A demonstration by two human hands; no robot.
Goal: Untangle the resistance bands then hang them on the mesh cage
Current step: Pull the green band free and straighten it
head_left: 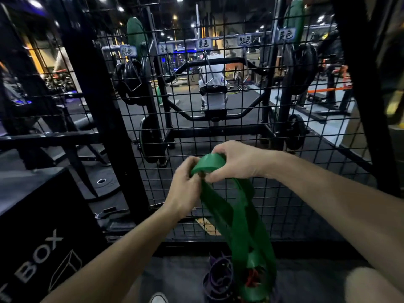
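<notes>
Untangling step, nothing hung from this pile yet. Both hands work the top loop of the green band (236,215) in front of the mesh cage (218,127): left hand (185,189) fingers pinch its lower fold, right hand (236,162) fingers curl over the top. Tail drops into the purple/red bands (218,278) on the floor. Next, likely: pull green free, then hook on the cage.

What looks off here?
The green band held by both hands is twisted, its lower end knotted into the purple bands and a red one on the floor. Hooks look bare.
</notes>
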